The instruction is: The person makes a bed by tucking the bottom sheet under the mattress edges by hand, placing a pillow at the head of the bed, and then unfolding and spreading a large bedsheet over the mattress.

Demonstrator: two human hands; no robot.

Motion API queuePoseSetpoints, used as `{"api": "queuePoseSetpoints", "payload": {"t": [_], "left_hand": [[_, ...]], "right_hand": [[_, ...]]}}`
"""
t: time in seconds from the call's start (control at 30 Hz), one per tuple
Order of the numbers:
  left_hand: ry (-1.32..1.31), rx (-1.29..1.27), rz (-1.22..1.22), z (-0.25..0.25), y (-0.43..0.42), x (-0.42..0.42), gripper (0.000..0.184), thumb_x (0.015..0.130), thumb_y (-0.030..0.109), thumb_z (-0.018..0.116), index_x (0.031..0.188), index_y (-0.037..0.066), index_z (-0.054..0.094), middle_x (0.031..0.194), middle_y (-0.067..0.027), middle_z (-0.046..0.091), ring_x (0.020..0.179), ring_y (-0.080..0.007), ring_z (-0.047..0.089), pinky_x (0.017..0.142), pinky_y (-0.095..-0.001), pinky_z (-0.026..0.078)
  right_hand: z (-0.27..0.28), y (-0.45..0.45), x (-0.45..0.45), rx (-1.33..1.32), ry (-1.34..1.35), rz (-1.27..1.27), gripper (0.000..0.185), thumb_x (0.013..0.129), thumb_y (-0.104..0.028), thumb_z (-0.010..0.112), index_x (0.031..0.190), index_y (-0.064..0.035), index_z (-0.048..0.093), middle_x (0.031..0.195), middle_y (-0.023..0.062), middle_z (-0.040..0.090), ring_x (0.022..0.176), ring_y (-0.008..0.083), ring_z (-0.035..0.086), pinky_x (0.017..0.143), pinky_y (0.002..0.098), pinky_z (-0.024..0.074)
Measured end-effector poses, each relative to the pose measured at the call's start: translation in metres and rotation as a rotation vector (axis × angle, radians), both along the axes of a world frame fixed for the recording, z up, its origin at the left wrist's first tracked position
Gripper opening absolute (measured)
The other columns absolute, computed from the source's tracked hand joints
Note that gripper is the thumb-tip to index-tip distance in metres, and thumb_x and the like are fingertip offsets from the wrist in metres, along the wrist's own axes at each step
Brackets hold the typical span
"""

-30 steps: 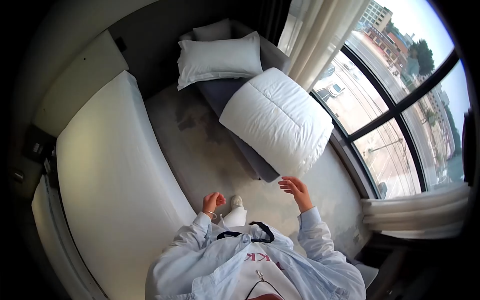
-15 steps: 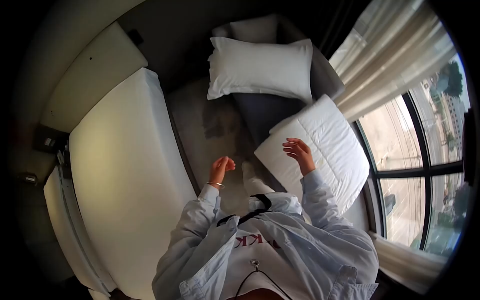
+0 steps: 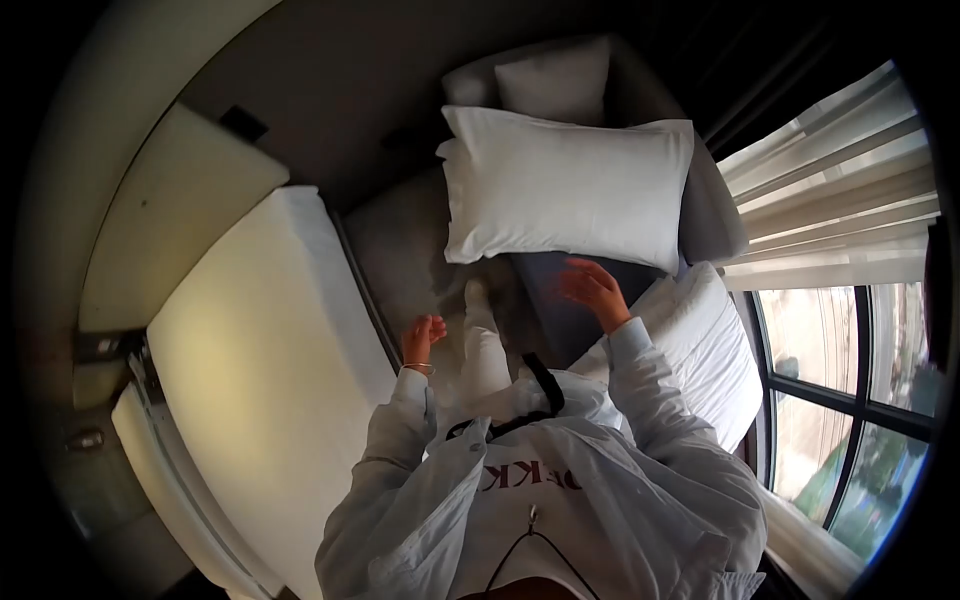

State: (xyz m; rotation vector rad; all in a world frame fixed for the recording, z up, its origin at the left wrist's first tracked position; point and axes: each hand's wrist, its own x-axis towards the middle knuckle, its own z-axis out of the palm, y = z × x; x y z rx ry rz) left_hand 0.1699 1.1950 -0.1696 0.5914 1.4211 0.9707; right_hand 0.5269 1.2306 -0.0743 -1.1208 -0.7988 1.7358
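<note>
My left hand (image 3: pixel 424 339) is in the air beside the bed, with a bracelet at its wrist. Its fingers are loosely curled, a little apart, and I see nothing in them. My right hand (image 3: pixel 594 291), slightly blurred, has its fingers spread and holds nothing. It is just below the white pillow (image 3: pixel 570 190), seemingly without touching it. That pillow lies across the grey armchair (image 3: pixel 715 215). A folded white quilt (image 3: pixel 715 360) lies to the right of my right forearm, partly hidden by the sleeve.
The bed (image 3: pixel 260 370) with a white sheet stands to the left, its headboard (image 3: pixel 180 220) behind it. A smaller grey cushion (image 3: pixel 555 82) rests at the chair's back. Curtains (image 3: pixel 830 190) and a window (image 3: pixel 815 400) are on the right. My foot (image 3: pixel 477 292) is on the dark floor.
My view has shifted toward the armchair; the pillow appears nearer and larger. My right hand now appears over the chair seat by the pillow rather than over the quilt. Both hands remain empty.
</note>
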Motion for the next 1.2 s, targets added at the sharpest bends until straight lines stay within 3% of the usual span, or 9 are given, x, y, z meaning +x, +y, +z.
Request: {"api": "queuePoseSetpoints", "payload": {"t": [0.1,0.2,0.47,0.5,0.67,0.73,0.8,0.93,1.2], "left_hand": [[0.041,-0.04,-0.071,-0.012,0.087,0.001,0.028,0.087,0.029,0.05,0.091,0.002,0.06,0.078,-0.0088,0.063,0.066,-0.0157,0.062,0.063,-0.027,0.051],[0.059,-0.017,-0.183,-0.02,0.172,0.011,0.031,0.087,0.033,0.049,0.091,0.005,0.061,0.076,-0.0048,0.063,0.061,-0.0112,0.059,0.058,-0.0229,0.047],[0.282,0.16,-0.456,-0.115,0.356,0.05,0.035,0.085,0.034,0.054,0.1,0.002,0.057,0.087,-0.0065,0.061,0.08,-0.0162,0.057,0.071,-0.0291,0.045],[0.371,0.336,-0.478,-0.132,0.366,0.053,0.037,0.084,0.034,0.055,0.102,0.002,0.056,0.089,-0.0076,0.06,0.084,-0.0186,0.057,0.075,-0.0306,0.045],[0.564,0.119,-0.281,-0.119,0.388,0.074,0.045,0.081,0.036,0.06,0.107,0.0,0.053,0.095,-0.0101,0.059,0.087,-0.02,0.056,0.078,-0.0314,0.044],[0.577,0.042,-0.352,-0.137,0.383,0.066,0.05,0.08,0.038,0.061,0.109,-0.001,0.051,0.099,-0.0112,0.058,0.089,-0.0192,0.055,0.078,-0.0312,0.043],[0.258,-0.12,-0.469,-0.17,0.389,0.059,0.06,0.078,0.04,0.063,0.116,-0.002,0.044,0.104,-0.0111,0.056,0.09,-0.0176,0.054,0.079,-0.0309,0.043],[0.453,0.045,-0.349,-0.156,0.386,0.103,0.056,0.078,0.042,0.063,0.109,-0.003,0.05,0.096,-0.0082,0.058,0.084,-0.0188,0.056,0.075,-0.0304,0.044],[0.716,-0.076,-0.2,-0.171,0.388,0.1,0.048,0.083,0.046,0.052,0.093,-0.001,0.057,0.083,-0.0152,0.061,0.075,-0.031,0.057,0.07,-0.0372,0.045]], "right_hand": [[-0.036,0.026,0.041,-0.272,-0.097,-0.308,0.031,0.088,-0.021,0.048,0.117,-0.0091,0.049,0.104,0.0092,0.06,0.091,0.0173,0.058,0.075,0.0285,0.0453],[-0.052,0.045,0.073,-0.29,0.229,-0.626,0.03,0.088,-0.017,0.047,0.117,-0.0092,0.049,0.105,0.0107,0.06,0.089,0.0211,0.059,0.068,0.0305,0.0485],[-0.066,0.126,0.161,-0.404,-0.268,-0.826,0.039,0.088,-0.03,0.049,0.123,-0.0133,0.044,0.112,0.0098,0.056,0.093,0.0222,0.058,0.078,0.0334,0.0457],[-0.083,0.133,0.184,-0.371,-0.341,-0.855,0.043,0.086,-0.032,0.052,0.123,-0.0132,0.043,0.113,0.0096,0.055,0.094,0.023,0.058,0.079,0.0352,0.0446],[-0.223,0.153,0.313,-0.169,-0.757,-0.892,0.052,0.083,-0.035,0.058,0.122,-0.0047,0.042,0.112,0.0072,0.054,0.092,0.018,0.055,0.079,0.0324,0.0437],[-0.24,0.155,0.35,-0.305,-0.775,-0.68,0.072,0.079,-0.039,0.063,0.127,0.0059,0.033,0.124,0.0187,0.046,0.111,0.025,0.048,0.094,0.0299,0.0351],[-0.268,0.163,0.371,-0.344,-0.861,-0.627,0.087,0.078,-0.051,0.058,0.132,0.0065,0.023,0.128,0.0201,0.042,0.12,0.0242,0.039,0.097,0.0314,0.031],[-0.236,0.207,0.339,-0.528,-0.814,-0.61,0.097,0.072,-0.061,0.059,0.132,0.0068,0.024,0.128,0.0193,0.04,0.117,0.0255,0.04,0.096,0.0325,0.0315],[-0.265,0.207,0.342,-0.576,-0.898,-0.696,0.075,0.076,-0.052,0.06,0.109,0.0134,0.047,0.101,0.018,0.057,0.09,0.0214,0.055,0.078,0.0288,0.0435]]}}
